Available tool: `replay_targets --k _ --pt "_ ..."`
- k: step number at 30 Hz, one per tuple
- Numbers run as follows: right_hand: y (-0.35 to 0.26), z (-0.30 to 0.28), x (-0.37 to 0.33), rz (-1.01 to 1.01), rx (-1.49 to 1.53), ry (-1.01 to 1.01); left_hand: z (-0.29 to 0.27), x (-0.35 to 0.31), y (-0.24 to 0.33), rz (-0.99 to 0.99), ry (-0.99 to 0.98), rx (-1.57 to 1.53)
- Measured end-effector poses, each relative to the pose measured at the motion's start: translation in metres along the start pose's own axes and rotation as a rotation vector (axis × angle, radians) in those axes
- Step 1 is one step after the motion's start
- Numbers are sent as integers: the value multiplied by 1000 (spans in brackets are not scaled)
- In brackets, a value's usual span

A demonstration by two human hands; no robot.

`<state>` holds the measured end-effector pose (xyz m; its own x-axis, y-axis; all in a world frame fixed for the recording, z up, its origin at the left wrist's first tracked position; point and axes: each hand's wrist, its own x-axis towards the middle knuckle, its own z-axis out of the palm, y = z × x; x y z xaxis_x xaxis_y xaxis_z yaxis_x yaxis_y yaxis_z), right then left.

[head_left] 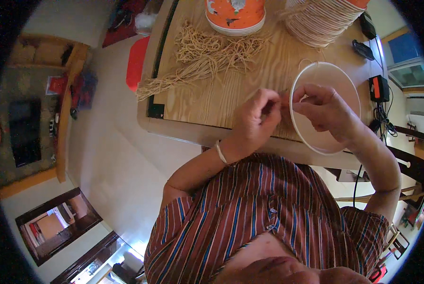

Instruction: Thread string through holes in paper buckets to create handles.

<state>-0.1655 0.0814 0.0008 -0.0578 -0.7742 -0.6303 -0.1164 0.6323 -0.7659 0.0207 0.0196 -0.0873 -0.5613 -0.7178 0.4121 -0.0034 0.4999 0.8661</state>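
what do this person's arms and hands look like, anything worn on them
Both grips are ungloved human hands, the left grip and right grip. A pale, narrow bangle circles the left wrist; the right wrist shows none. The forearms are bare below short reddish-brown sleeves with blue and pale stripes.

Cord heap point(207, 59) on table point(198, 106), before the tub point(235, 15); cord coil point(318, 23) right of both

I watch through one head-worn view, the left fisheye, facing steeply down past the striped shirt point(250, 208) onto the hands point(256, 118) and the surface point(202, 106), both near and in its upper half, wide enough to catch the floor point(108, 135) at left.
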Motion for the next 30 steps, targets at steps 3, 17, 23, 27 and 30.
replay_targets --k 3,17,23,27,30 --pt "0 0 -1 -26 -30 8 -1 -2 -10 -327 17 -330" --pt "17 4 4 -348 -184 -4 -18 42 17 318 -114 -192" --pt "20 6 0 -319 -197 30 -14 64 9 299 -206 -143" --pt "28 10 -1 -770 -597 312 -18 84 11 319 -374 2" --pt "20 6 -11 -994 -991 414 -19 98 14 374 -466 61"
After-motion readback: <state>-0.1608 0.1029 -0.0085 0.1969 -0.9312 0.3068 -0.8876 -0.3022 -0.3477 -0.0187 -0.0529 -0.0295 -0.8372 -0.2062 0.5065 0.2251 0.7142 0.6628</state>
